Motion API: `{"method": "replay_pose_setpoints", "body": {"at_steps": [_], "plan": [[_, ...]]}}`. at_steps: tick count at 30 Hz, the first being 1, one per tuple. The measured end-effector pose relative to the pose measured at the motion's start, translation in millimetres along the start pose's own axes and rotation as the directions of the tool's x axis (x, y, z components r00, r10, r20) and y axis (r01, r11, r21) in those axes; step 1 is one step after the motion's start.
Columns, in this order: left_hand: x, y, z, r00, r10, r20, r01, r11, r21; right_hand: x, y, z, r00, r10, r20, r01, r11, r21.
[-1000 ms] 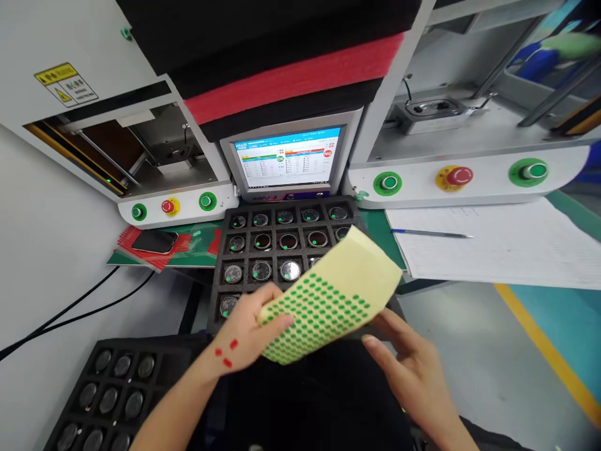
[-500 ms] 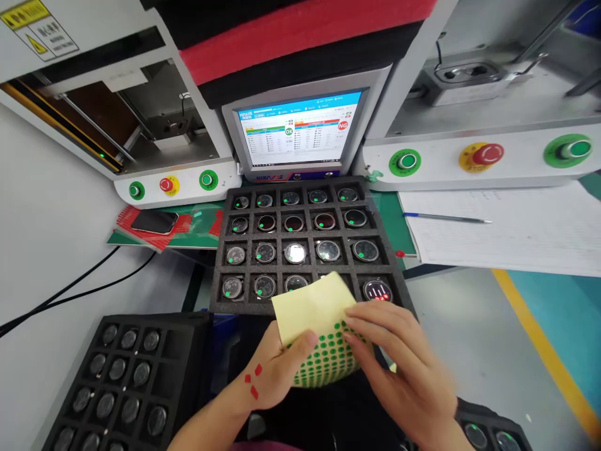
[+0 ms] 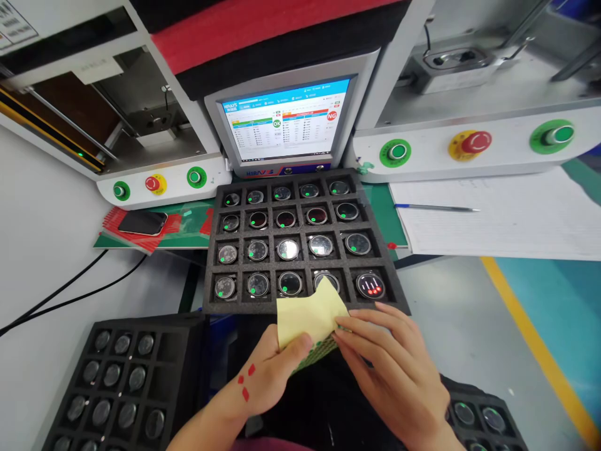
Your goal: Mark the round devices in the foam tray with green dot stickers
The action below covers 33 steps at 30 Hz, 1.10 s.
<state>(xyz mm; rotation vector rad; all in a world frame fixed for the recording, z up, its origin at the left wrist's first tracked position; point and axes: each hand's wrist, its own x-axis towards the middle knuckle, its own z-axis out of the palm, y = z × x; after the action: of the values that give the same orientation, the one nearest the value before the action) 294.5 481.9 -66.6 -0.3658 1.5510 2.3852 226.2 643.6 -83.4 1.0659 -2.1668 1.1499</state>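
Note:
My left hand (image 3: pixel 277 366) is closed on a pale yellow sheet of round green stickers (image 3: pixel 307 316), thumb on top, with red marks on the wrist. The sheet is bent, its upper part free of stickers and its green-dotted part seen edge-on. At the sheet's right edge, the fingertips of my right hand (image 3: pixel 394 363) are pinched together; whether a loose sticker is between them is hidden. Just beyond, a black foam tray (image 3: pixel 277 309) holds round watches, most with a green dot. A lit watch (image 3: pixel 370 286) at its near right corner shows no dot. The sheet partly covers the watch (image 3: pixel 325 280) beside it.
Behind the tray stands a monitor (image 3: pixel 286 125) between two machines with green and red buttons. More foam trays of watches lie low at left (image 3: pixel 159 338) and right (image 3: pixel 486 398). A phone (image 3: pixel 142 222) lies at left; a pen (image 3: pixel 436 207) rests on papers (image 3: pixel 507 225) at right.
The sheet has bent and tilted, so its green dots are now mostly turned out of sight. My right fingertips have drawn together at its edge. The view has shifted slightly.

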Motion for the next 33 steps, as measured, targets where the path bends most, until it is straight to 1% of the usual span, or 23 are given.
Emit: {"method": "replay_pose_setpoints", "body": {"at_steps": [2,5,9,12,14,16,18,20,22,24,27,30,31,32,33], "plan": [[0.8,-1.4,1.0,1.0,-0.018,0.003,0.018,0.997,-0.075,-0.7,0.0,0.2,1.0,-0.006,-0.004,0.006,1.0,-0.021],[1.6,0.1,3.9,1.0,-0.011,-0.004,0.01,0.988,-0.153,-1.6,2.0,0.6,1.0,-0.004,-0.009,0.004,1.0,-0.019],[2.5,6.9,9.8,1.0,-0.013,-0.012,0.011,0.983,-0.181,-2.0,3.1,1.7,1.0,-0.027,-0.001,0.027,0.999,-0.022],[2.0,9.9,13.4,0.999,-0.047,-0.012,0.044,0.978,-0.206,-3.7,0.9,2.0,1.0,-0.016,-0.006,0.016,1.0,-0.024],[0.8,9.5,12.2,0.997,-0.08,-0.016,0.074,0.974,-0.215,-6.0,2.3,-0.1,1.0,-0.014,-0.006,0.014,1.0,-0.013],[-0.7,8.6,7.0,0.993,-0.109,-0.048,0.096,0.972,-0.216,-9.0,10.6,-4.2,0.999,0.049,-0.022,-0.048,0.999,0.01],[-2.5,8.9,-1.4,0.984,-0.113,-0.138,0.081,0.973,-0.218,-12.2,27.0,-8.6,0.977,0.198,-0.073,-0.199,0.98,-0.004],[-3.9,10.7,-11.2,0.956,-0.108,-0.274,0.048,0.975,-0.217,-15.4,47.9,-11.2,0.938,0.335,-0.087,-0.341,0.939,-0.053],[-4.2,12.8,-19.9,0.911,-0.099,-0.4,0.013,0.977,-0.211,-18.3,66.8,-11.0,0.923,0.382,-0.036,-0.384,0.917,-0.111],[-3.5,13.4,-25.7,0.879,-0.076,-0.471,-0.026,0.978,-0.206,-20.8,78.8,-8.5,0.928,0.37,0.034,-0.362,0.922,-0.133],[-4.0,12.1,-28.8,0.864,-0.017,-0.504,-0.094,0.976,-0.195,-24.2,84.1,-4.6,0.941,0.331,0.075,-0.321,0.939,-0.123],[-11.3,14.2,-32.5,0.86,-0.005,-0.51,-0.1,0.979,-0.18,-27.9,88.0,-0.8,0.963,0.261,0.072,-0.25,0.959,-0.136],[-15.3,17.4,-35.8,0.849,-0.002,-0.528,-0.104,0.98,-0.17,-29.1,90.6,1.5,0.968,0.246,0.058,-0.235,0.96,-0.155],[-19.7,22.3,-40.5,0.823,0.011,-0.568,-0.12,0.981,-0.155,-30.0,93.5,4.5,0.971,0.237,0.033,-0.228,0.958,-0.172],[-24.0,29.2,-47.0,0.772,0.037,-0.634,-0.156,0.979,-0.133,-30.4,95.9,7.8,0.973,0.233,0.002,-0.228,0.956,-0.185]]}}
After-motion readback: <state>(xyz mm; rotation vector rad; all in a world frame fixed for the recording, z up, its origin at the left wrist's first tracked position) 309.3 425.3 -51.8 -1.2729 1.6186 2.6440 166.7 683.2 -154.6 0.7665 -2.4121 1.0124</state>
